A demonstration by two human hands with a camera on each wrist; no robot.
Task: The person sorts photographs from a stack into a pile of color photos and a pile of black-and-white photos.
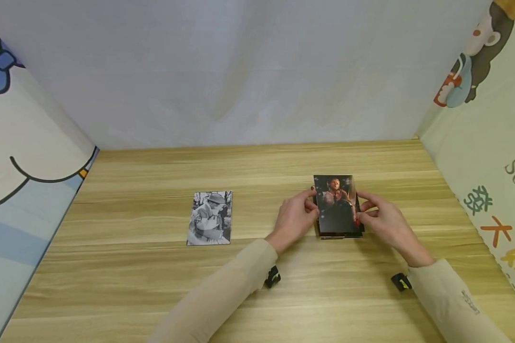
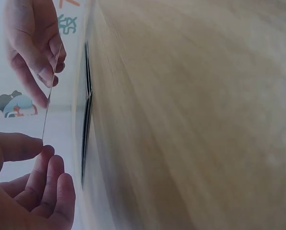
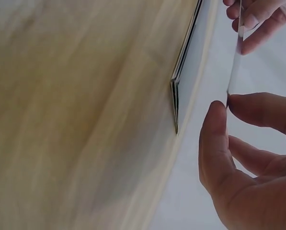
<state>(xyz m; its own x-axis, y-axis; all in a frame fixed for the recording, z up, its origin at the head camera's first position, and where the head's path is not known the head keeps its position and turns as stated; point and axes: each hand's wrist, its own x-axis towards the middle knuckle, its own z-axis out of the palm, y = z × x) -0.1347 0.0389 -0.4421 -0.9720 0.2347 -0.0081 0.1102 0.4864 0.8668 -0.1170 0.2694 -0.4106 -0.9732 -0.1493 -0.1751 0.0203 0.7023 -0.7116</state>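
A dark colour photo (image 1: 336, 209) showing two figures is held between both hands. My left hand (image 1: 295, 216) pinches its left edge; my right hand (image 1: 384, 219) pinches its right edge. In the left wrist view the photo (image 2: 47, 112) appears edge-on, raised above a thin stack of photos (image 2: 87, 115). That stack also shows in the right wrist view, with the lifted photo (image 3: 234, 67) apart from it. From the head view most of the stack is hidden under the held photo. To the left, a black-and-white photo (image 1: 210, 219) lies flat on the table.
The wood-grain table (image 1: 133, 286) ends at a pale cloth wall (image 1: 189, 95) behind. Printed panels stand on the left (image 1: 21, 247) and right (image 1: 459, 157). Small black items (image 1: 272, 277) are beside each sleeve cuff.
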